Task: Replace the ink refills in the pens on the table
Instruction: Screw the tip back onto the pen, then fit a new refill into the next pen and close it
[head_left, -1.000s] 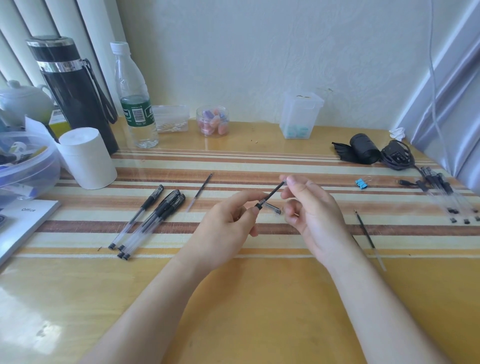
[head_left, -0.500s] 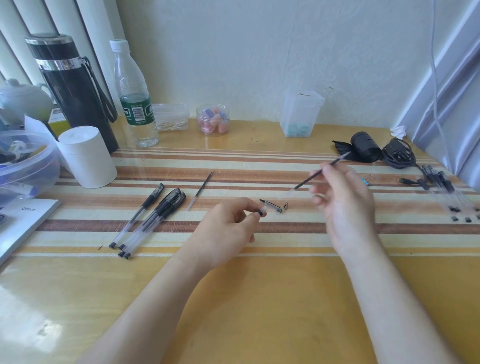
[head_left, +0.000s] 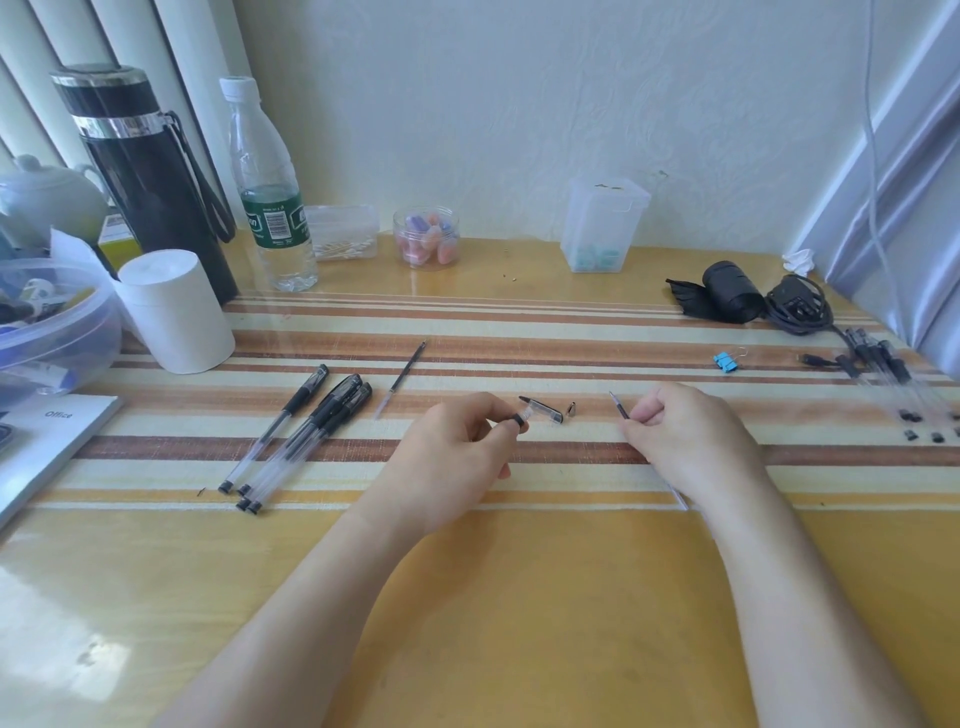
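Left hand (head_left: 452, 457) fingers pinch a pen barrel (head_left: 519, 419) by its end while right hand (head_left: 685, 441) fingers pinch the slim refill (head_left: 619, 408) just behind its tip; light, likely bendy, best held near the point

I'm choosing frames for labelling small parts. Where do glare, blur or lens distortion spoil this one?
Head view: glare whitens the glossy table at lower left; the pens at the right edge smear into streaks; wide-angle distortion tilts the blinds; the left hand, right hand and refill are sharp.
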